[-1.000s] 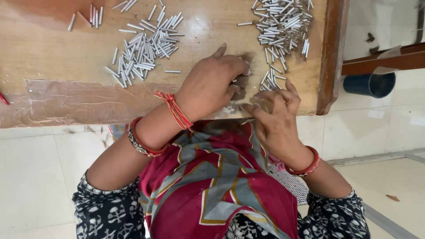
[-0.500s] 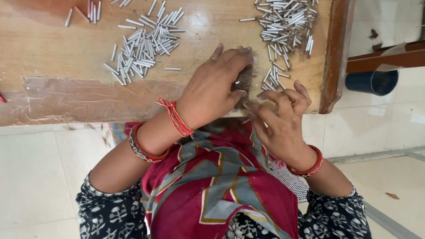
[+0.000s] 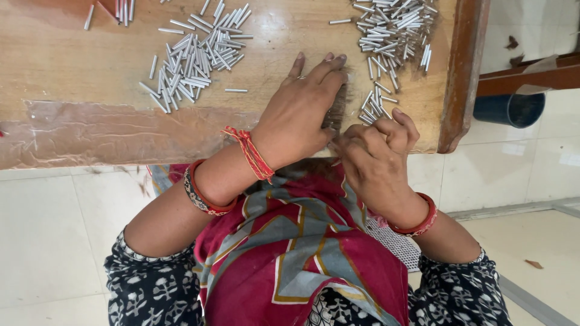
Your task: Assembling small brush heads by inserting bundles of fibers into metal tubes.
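My left hand lies on the wooden table near its front edge. Its fingers are stretched over a dark, bristly bundle and hold it down. My right hand is just to the right, with curled fingers and fingertips pinched against the bundle's near end. What they pinch is hidden. A pile of short silver metal tubes lies just beyond my right hand, and a few stray tubes almost touch it. A second pile of tubes lies to the left.
A few more tubes lie at the table's far left. The table has a raised dark wooden rim on the right. Past it stands a dark blue cylindrical container on a pale tiled floor. Clear tape covers the table's front.
My left hand has slid further onto the table and stretched its fingers over the dark bundle. My right hand's spread fingers have curled in to a pinch beside it.
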